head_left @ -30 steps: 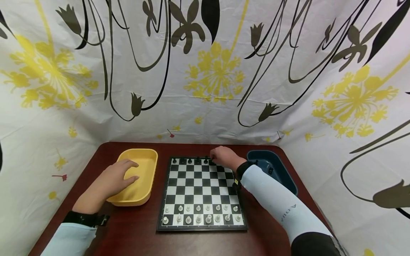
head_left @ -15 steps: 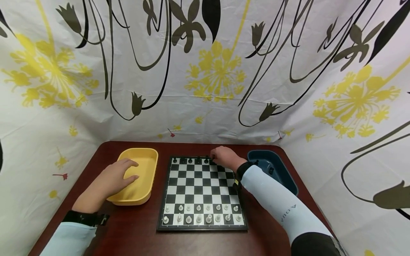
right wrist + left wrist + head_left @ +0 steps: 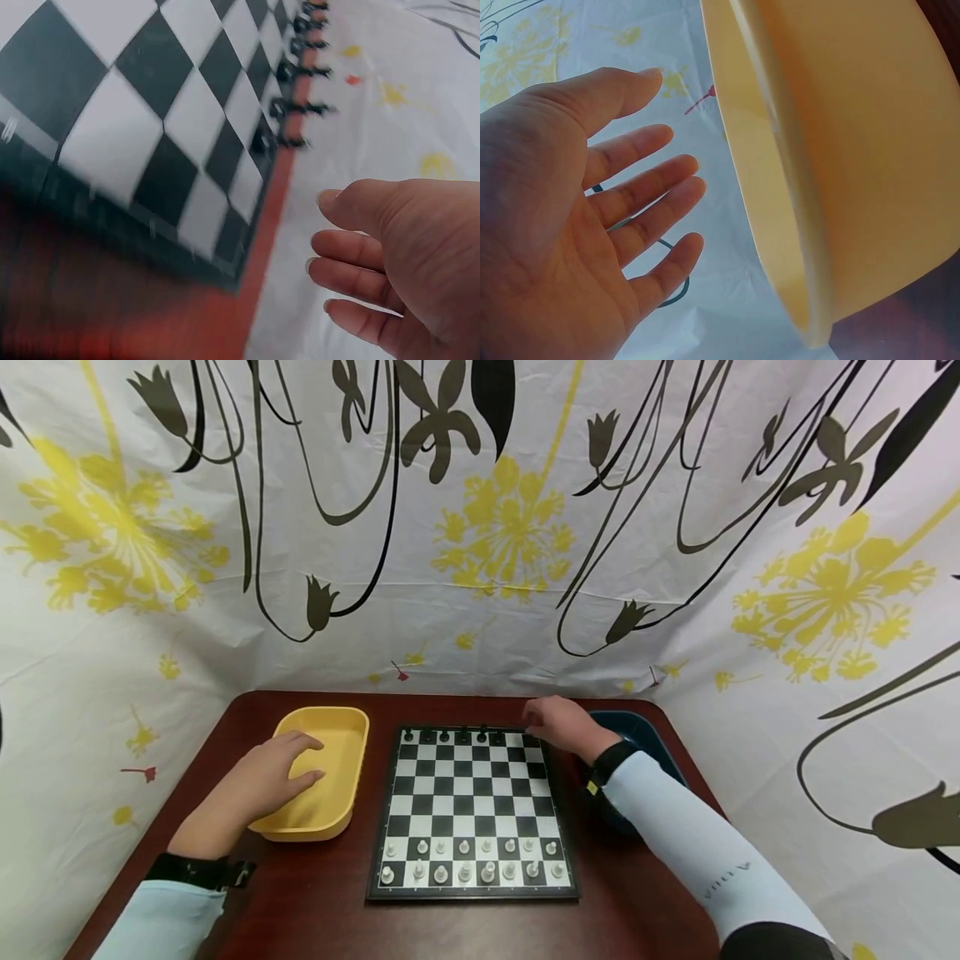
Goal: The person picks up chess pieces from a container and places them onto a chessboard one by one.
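Note:
A chessboard (image 3: 474, 793) lies mid-table, with white chess pieces (image 3: 465, 872) in two rows along its near side. Black chess pieces (image 3: 444, 737) stand in one row on the far edge, also visible as dark upright pieces (image 3: 292, 109) in the right wrist view. My right hand (image 3: 564, 723) hovers by the board's far right corner; in its wrist view the hand (image 3: 397, 262) has loosely bent fingers and holds nothing. Over the yellow tub (image 3: 341, 760) is my left hand (image 3: 273, 777). The left wrist view shows that hand (image 3: 615, 210) with spread fingers, beside the tub's rim.
A dark blue tub (image 3: 637, 723) stands at the right of the brown table (image 3: 300, 902), partly hidden under my right forearm. A patterned white cloth (image 3: 495, 643) hangs behind the table and along both sides.
My right hand has moved right from the far row toward the blue tub, uncovering a black piece left standing there. The left hand has stayed put.

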Tool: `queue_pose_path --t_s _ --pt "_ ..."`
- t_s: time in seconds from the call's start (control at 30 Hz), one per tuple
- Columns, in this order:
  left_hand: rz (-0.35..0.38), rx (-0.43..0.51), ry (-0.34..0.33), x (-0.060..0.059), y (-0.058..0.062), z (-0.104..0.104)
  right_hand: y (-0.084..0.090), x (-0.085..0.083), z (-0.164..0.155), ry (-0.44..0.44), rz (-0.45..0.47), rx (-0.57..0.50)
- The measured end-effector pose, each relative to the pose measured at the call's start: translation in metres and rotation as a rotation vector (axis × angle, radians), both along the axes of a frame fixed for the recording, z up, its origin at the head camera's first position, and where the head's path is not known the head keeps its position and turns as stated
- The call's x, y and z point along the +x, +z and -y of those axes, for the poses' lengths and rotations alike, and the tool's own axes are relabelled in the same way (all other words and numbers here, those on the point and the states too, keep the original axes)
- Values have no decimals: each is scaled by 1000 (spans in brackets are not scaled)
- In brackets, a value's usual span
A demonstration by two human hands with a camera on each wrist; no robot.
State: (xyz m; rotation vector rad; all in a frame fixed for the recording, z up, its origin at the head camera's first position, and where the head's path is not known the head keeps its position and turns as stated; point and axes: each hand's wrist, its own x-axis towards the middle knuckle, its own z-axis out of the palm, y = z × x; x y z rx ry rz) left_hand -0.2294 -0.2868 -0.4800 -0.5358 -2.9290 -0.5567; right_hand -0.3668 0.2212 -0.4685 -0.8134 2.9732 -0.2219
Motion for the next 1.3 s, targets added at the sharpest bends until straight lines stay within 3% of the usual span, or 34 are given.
queue_pose_path --t_s 0.23,0.53,0.97,1.3 --pt "-6 0 1 3 -3 4 22 15 -77 -59 -8 -76" --pt "-10 8 12 5 -5 4 26 24 -157 -125 8 -132" --pt "-8 5 -20 2 -5 -1 27 45 -192 -180 3 -97" --pt "-10 13 -21 1 -4 -2 14 42 -191 -92 -47 14"
